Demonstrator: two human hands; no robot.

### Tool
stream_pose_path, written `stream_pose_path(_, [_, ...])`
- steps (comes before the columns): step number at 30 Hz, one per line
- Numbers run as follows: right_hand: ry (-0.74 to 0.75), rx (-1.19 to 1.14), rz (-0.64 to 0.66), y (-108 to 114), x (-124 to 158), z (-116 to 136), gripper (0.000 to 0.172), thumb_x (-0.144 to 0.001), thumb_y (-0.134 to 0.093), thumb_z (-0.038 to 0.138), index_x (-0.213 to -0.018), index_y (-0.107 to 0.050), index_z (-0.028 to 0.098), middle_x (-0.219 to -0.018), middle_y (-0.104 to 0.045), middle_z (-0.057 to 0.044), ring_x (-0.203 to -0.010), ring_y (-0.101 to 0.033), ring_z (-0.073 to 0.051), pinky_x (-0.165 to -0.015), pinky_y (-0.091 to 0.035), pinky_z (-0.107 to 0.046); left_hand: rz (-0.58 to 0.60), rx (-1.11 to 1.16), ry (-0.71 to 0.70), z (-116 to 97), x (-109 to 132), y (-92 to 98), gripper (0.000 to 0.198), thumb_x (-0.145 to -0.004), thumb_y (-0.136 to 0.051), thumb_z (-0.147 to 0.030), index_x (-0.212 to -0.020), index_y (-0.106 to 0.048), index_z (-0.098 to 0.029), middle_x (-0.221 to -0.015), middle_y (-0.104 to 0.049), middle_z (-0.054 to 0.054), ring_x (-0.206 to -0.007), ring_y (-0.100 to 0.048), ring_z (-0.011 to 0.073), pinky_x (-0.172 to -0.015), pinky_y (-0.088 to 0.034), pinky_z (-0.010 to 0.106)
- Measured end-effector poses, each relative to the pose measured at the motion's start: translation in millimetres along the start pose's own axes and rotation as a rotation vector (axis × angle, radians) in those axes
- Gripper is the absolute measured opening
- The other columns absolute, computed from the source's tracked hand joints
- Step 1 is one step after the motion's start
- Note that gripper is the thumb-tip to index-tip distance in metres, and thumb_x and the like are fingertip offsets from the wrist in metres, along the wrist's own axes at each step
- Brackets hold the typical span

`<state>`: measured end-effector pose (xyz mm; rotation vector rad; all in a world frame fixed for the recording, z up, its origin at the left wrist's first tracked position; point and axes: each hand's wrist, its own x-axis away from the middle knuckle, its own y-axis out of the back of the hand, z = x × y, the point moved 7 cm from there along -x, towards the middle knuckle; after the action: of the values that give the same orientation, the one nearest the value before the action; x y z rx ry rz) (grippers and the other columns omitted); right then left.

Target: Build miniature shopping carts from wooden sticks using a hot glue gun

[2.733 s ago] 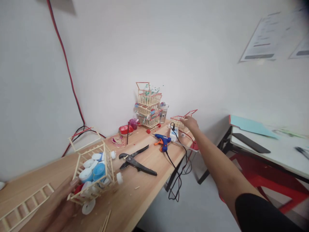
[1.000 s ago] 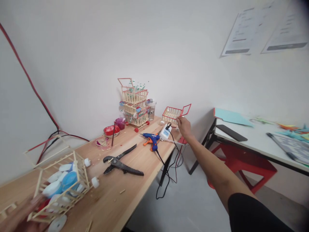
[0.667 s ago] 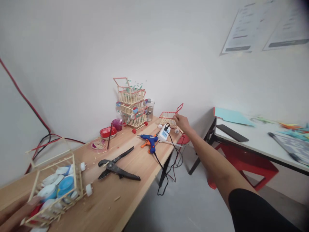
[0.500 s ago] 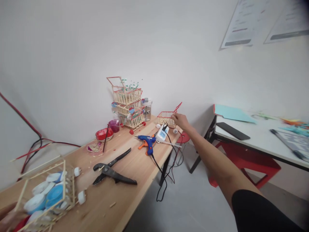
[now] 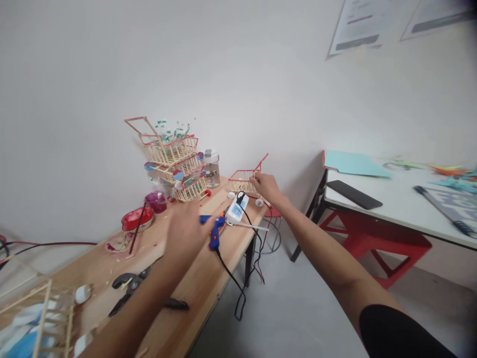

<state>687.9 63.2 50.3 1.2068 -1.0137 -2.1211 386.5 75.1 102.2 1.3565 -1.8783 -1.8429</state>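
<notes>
Gripping a red-rimmed, pale wooden cart (image 5: 242, 185) near the edge of the light-wood bench (image 5: 201, 276): right hand (image 5: 265, 186). Left hand (image 5: 186, 228): blurred, grip indeterminable.

Place: craft workroom, by its contents
Wooden tabletop (image 5: 199, 281): blue hot-glue gun (image 5: 214, 238), black hand cutter (image 5: 134, 284), red-stained dish (image 5: 128, 223), miniature stick carts (image 5: 172, 151)
Wall (image 5: 246, 89): 2 printed sheets (image 5: 356, 27)

Wall (image 5: 257, 99): pale, softly lit, greyer leftward; gentle shade beyond the tabletop's far right corner.
Tabletop (image 5: 199, 278): evenly bright, shadows faint.
Left hand (image 5: 188, 228): smeared by motion.
Near basket (image 5: 43, 320): blurred, at the tabletop's left end.
Far basket (image 5: 239, 185): clearer, bars distinguishable.
Papers (image 5: 356, 25): stretched aslant, print unreadable.
Sleeve (image 5: 395, 330): near-black, detail lost.
</notes>
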Motion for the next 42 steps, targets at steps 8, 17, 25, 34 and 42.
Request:
stream_pose_path(8, [-0.02,0.025,-0.01,6,0,6,0.025,-0.092,-0.048,0.031,-0.076,-0.063,0.018,-0.072,-0.068,-0.009,-0.064,-0.056,-0.02,-0.058,-0.025,-0.028,0.236,-0.142,0.006,-62,-34,-121.4,0.046,-0.077,-0.061,-0.044,-0.106,-0.065,-0.008,-0.106,-0.066,0.019,-0.105,-0.056,0.0338,-0.086,-0.04,0.042])
stream_pose_path(17, [0.009,0.03,-0.019,11,16,22,0.024,-0.094,-0.049,0.033,-0.079,-0.061,0.019,-0.079,-0.069,-0.01,-0.067,-0.057,-0.02,-0.058,-0.026,-0.028,0.205,-0.055,0.028,-48,-37,-120.3,0.04,-0.084,-0.052,-0.047,-0.1,-0.066,-0.012,-0.103,-0.068,0.016,-0.104,-0.057,0.0314,-0.084,-0.039,0.039])
stream_pose_path(25, [0.107,0.001,-0.139,22,19,27,0.033,-0.097,-0.044,0.037,-0.071,-0.055,0.02,-0.071,-0.064,-0.008,-0.064,-0.053,-0.019,-0.061,-0.03,-0.028,0.174,0.04,0.027,-36,-27,-119.9,0.038,-0.082,-0.058,-0.044,-0.103,-0.065,-0.014,-0.105,-0.068,0.012,-0.105,-0.057,0.029,-0.086,-0.039,0.037])
stream_pose_path(34, [0.092,-0.152,-0.356,45,19,-2,0.031,-0.096,-0.044,0.039,-0.08,-0.06,0.019,-0.08,-0.068,-0.009,-0.071,-0.058,-0.02,-0.07,-0.038,-0.029,0.21,0.081,-0.047,-42,-26,-118.7,0.034,-0.077,-0.062,-0.038,-0.107,-0.065,-0.021,-0.106,-0.068,0.007,-0.104,-0.058,0.0264,-0.084,-0.039,0.035])
stream_pose_path(42, [-0.102,-0.313,-0.521,85,-6,-15,0.032,-0.094,-0.047,0.042,-0.078,-0.062,0.018,-0.066,-0.069,-0.004,-0.065,-0.062,-0.018,-0.071,-0.043,-0.029,0.22,-0.038,0.022,-52,-34,-124.4,0.035,-0.081,-0.058,-0.039,-0.101,-0.068,-0.013,-0.104,-0.067,0.018,-0.107,-0.053,0.034,-0.088,-0.037,0.045])
